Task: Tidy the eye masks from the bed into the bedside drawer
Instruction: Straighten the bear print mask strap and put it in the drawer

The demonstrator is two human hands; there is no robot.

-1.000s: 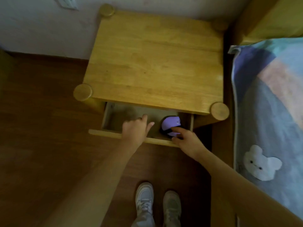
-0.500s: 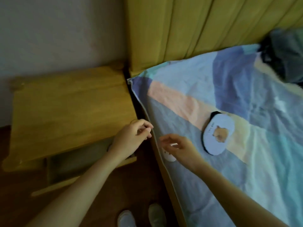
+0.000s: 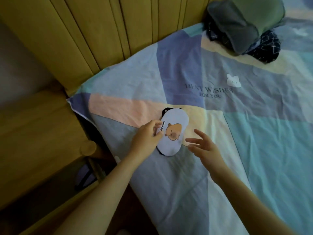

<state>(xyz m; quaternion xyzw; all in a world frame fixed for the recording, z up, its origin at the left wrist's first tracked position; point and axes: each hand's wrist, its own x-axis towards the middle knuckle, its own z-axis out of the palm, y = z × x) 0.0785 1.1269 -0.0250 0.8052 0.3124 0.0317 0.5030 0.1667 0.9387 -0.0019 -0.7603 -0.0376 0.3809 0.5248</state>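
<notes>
Lilac eye mask (image 3: 172, 133) pinched at its edge by L hand (image 3: 146, 136), ready to lift off bedsheet (image 3: 254, 133).
R hand (image 3: 203, 146) hovers beside, fingers spread, empty; drawer (image 3: 84, 177) open w/ another mask.

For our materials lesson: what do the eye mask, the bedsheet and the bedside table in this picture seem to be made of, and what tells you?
Eye mask: likely soft fabric, matte, with a printed cartoon animal and a dark edge.
Bedsheet: woven cloth, probably cotton; it creases and carries printed lettering.
Bedside table: looks like light wood with a smooth finish; the blur hides any grain.

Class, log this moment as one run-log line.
left hand: touching capybara eye mask on bed | right hand: open, empty | drawer: open, holds purple mask
</notes>
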